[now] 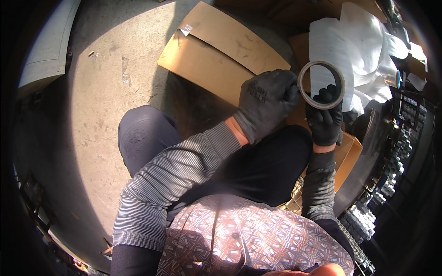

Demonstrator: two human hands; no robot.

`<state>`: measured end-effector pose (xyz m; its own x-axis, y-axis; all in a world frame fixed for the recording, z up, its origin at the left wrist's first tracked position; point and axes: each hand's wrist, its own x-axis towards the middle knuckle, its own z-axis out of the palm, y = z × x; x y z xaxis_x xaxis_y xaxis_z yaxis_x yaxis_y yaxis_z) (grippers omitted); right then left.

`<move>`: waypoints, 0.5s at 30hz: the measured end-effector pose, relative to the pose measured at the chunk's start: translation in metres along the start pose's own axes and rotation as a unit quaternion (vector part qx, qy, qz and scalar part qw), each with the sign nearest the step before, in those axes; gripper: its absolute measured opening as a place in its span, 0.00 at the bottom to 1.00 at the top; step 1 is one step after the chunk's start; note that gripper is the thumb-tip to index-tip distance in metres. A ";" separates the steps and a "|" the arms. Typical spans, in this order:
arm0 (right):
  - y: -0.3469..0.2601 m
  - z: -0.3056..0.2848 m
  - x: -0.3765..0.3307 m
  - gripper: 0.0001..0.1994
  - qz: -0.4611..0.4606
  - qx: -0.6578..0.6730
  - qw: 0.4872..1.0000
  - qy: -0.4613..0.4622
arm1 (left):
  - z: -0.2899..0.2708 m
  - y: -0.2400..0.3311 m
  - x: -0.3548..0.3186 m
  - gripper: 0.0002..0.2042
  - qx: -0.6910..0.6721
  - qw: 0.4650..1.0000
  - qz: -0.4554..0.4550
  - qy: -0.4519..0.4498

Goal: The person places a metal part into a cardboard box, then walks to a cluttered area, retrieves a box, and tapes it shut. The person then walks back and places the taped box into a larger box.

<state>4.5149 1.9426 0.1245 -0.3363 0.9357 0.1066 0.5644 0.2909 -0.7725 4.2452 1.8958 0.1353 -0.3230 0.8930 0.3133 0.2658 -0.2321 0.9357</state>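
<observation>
Currently tape roll [321,84] held up over cardboard sheet [221,55]; right hand [325,120] fingers hooked through its core, left hand [266,103] curled against rim. Risk: thick gloves dull touch, so roll may slip and fall to the floor

Flattened brown cardboard sheets [221,50] lie on the sunlit concrete floor [96,119]. Crumpled white foam wrap [354,50] sits over more cardboard, upper right. Small cardboard box [347,156] near the knee. Rows of dark metal parts [368,216] run along the right rim. Pale panel [48,43] at upper left.
</observation>
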 end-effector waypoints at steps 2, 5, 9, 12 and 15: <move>-0.001 -0.001 0.002 0.24 -0.053 -0.106 0.993 -0.023 | -0.003 -0.003 0.004 0.06 0.027 1.000 -0.007 0.011; -0.004 -0.004 0.003 0.25 -0.090 -0.274 0.956 -0.052 | -0.014 -0.010 0.012 0.06 0.086 0.995 0.040 -0.023; -0.016 0.000 -0.002 0.24 0.047 0.039 0.998 -0.021 | -0.033 -0.026 0.025 0.06 0.170 0.982 0.085 0.022; -0.032 0.002 0.001 0.22 0.035 0.108 0.993 -0.025 | -0.041 -0.030 0.025 0.06 0.247 0.958 0.144 0.002; -0.048 0.003 0.011 0.19 -0.066 -0.068 0.992 -0.081 | -0.052 -0.030 0.025 0.08 0.273 0.941 0.200 0.006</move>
<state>4.4822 1.9379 0.1611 -0.5240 0.8469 0.0903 0.6010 0.4428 -0.6653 4.1819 1.9045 0.1235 -0.1069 0.7710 0.6278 0.7938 -0.3140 0.5209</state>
